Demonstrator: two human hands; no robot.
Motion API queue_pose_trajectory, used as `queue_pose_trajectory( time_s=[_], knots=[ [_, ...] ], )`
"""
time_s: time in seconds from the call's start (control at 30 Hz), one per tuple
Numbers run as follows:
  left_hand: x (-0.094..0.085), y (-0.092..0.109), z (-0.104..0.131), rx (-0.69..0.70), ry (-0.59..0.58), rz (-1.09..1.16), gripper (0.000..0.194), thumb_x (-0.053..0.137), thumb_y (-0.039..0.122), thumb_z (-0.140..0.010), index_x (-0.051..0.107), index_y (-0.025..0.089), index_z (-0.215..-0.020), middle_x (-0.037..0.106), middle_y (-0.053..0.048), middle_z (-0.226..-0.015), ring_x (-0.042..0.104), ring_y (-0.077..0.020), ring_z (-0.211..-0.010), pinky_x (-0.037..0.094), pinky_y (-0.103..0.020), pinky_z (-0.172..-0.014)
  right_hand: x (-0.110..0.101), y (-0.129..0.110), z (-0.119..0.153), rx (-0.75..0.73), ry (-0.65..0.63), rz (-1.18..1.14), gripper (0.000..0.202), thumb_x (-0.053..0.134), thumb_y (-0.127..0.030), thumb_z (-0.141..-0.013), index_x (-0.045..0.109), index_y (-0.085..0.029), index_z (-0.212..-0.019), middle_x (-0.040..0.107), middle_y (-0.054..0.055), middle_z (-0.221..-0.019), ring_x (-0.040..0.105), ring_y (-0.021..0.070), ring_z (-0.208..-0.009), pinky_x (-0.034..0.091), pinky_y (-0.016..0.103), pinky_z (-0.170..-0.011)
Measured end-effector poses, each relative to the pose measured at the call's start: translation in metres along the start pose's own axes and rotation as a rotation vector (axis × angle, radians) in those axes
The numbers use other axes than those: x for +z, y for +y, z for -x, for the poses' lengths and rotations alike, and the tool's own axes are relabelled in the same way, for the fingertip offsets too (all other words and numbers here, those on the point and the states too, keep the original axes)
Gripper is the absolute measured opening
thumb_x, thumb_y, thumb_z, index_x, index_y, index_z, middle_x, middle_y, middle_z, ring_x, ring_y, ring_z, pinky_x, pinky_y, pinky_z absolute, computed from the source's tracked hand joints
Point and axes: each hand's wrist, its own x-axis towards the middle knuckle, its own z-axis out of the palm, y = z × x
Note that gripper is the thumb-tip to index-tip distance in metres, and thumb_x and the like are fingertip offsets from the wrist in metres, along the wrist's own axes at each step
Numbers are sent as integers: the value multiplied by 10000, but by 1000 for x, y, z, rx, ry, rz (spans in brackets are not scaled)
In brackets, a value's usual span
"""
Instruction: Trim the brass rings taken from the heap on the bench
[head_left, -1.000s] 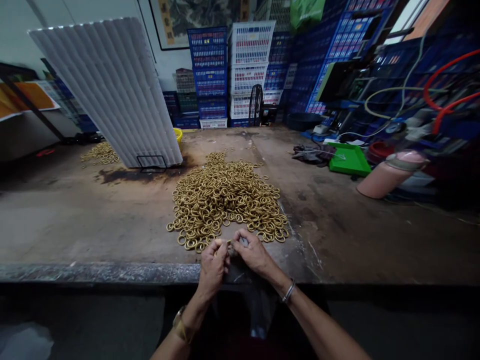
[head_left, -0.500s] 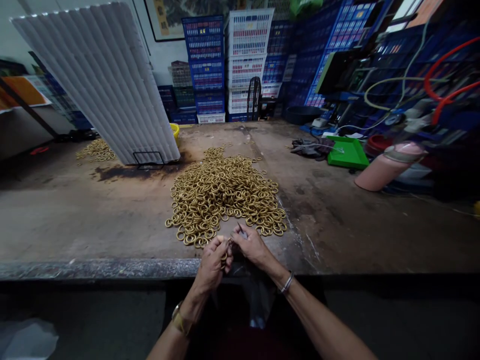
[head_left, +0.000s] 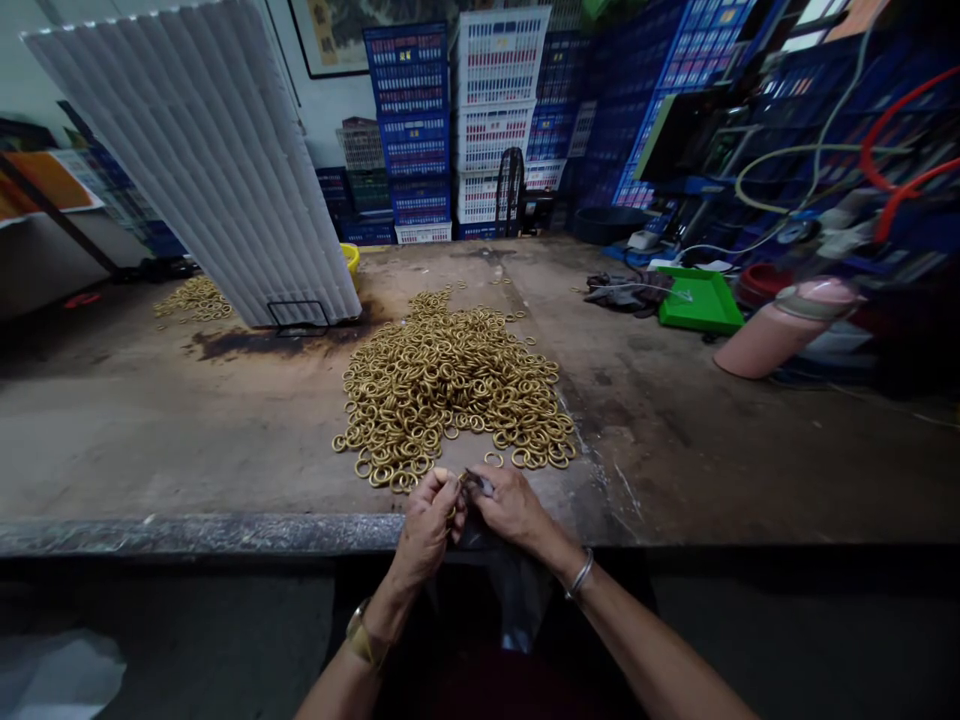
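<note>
Near the table's front edge, my left hand (head_left: 427,522) is closed on brass-coloured rings; part of one ring (head_left: 451,514) shows between its fingers. My right hand (head_left: 516,510) grips a small dark pointed blade (head_left: 480,483), its handle mostly covered by the fingers. The blade's tip points left, close to the left fingertips, where it meets the work too finely to make out. Just beyond both hands spreads a heap of brass-coloured rings (head_left: 450,370). A single ring (head_left: 493,459) lies on the table between the heap and my right hand.
A corrugated pale panel (head_left: 202,160) leans on a black wire stand at left, near another ring pile (head_left: 196,298). On the right are a dark glove (head_left: 626,292), a green tray (head_left: 701,300) and a pink bottle (head_left: 780,330). Stacked crates (head_left: 411,120) stand behind the wooden table (head_left: 187,430).
The blade in my right hand has swung from pointing upward to pointing left at the left fingertips. A lone ring now shows beside the heap, just beyond my right hand.
</note>
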Motion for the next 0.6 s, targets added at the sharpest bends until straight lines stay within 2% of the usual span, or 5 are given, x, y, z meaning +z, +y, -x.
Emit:
queue_pose_trajectory(
  time_s=[0.13,0.4,0.5,0.6],
  knots=[
    [-2,-2,-1,47,15,-80,313,573,469,-717,468,174,-711,467,56,-528,387,-41,-384,285,-139,-349,-2,-3,4,-7,-102,85,170,423,-155,-743,588,-190,-721,584,-10,-616,472,99,-546,296,187,-525],
    [-6,-3,-2,61,9,-176,309,547,468,-737,467,173,-700,452,62,-476,364,-41,-358,283,-141,-351,-2,-3,4,3,-158,207,221,410,-148,-739,612,-200,-812,625,7,-688,518,117,-609,299,199,-561],
    [-4,0,4,24,11,-116,304,567,454,-729,458,173,-687,455,58,-499,377,-40,-373,290,-142,-355,-2,0,3,59,-160,327,245,415,-152,-734,606,-205,-879,641,28,-749,550,136,-679,310,211,-595],
    [-1,6,12,-34,-42,68,291,596,432,-714,452,180,-694,466,53,-552,404,-43,-400,305,-152,-368,-6,3,-4,152,-98,463,276,413,-166,-751,579,-211,-967,649,46,-814,573,159,-739,320,232,-629]
  ],
)
